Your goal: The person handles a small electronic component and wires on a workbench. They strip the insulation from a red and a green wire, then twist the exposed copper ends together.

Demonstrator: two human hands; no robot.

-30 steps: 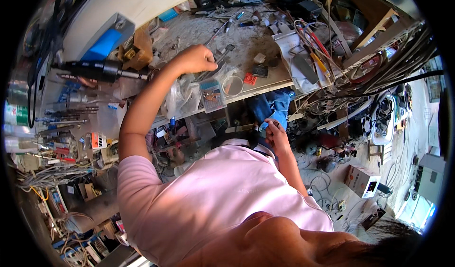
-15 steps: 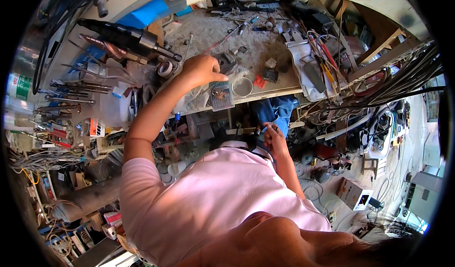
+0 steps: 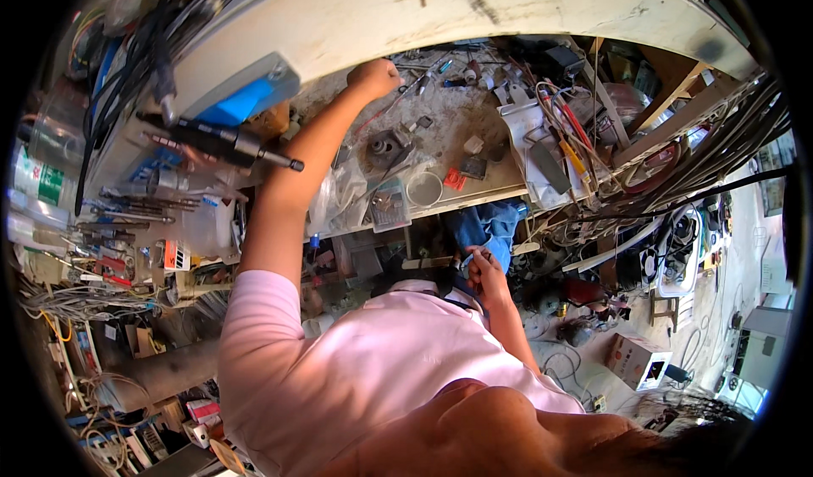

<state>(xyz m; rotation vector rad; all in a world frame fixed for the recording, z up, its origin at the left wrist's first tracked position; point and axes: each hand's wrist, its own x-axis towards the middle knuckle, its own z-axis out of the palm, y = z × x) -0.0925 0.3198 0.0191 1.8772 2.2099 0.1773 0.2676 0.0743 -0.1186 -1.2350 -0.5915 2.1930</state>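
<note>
My left hand (image 3: 375, 77) is stretched far over the cluttered bench top (image 3: 508, 151), under the pale beam, with its fingers curled. What it holds, if anything, is hidden. A thin red-tipped rod (image 3: 373, 120) lies just beside it. Nearer me are a dark round metal part (image 3: 385, 145), a clear plastic box (image 3: 390, 206) of small pieces and a round clear dish (image 3: 424, 189). Low in front of my body my right hand (image 3: 486, 272) is closed, next to blue cloth (image 3: 483, 227). Something small seems pinched in it, too small to name.
A pale curved beam (image 3: 508, 7) crosses above the bench's far side. A dark drill-like tool (image 3: 229, 143) juts out by my left forearm. Pliers and screwdrivers (image 3: 572, 155) lie on papers at the right. Cables (image 3: 711, 151) hang along the right side.
My left hand has moved away from above the clear box, farther over the bench. The round metal part now shows fully. My right hand stays low and closed.
</note>
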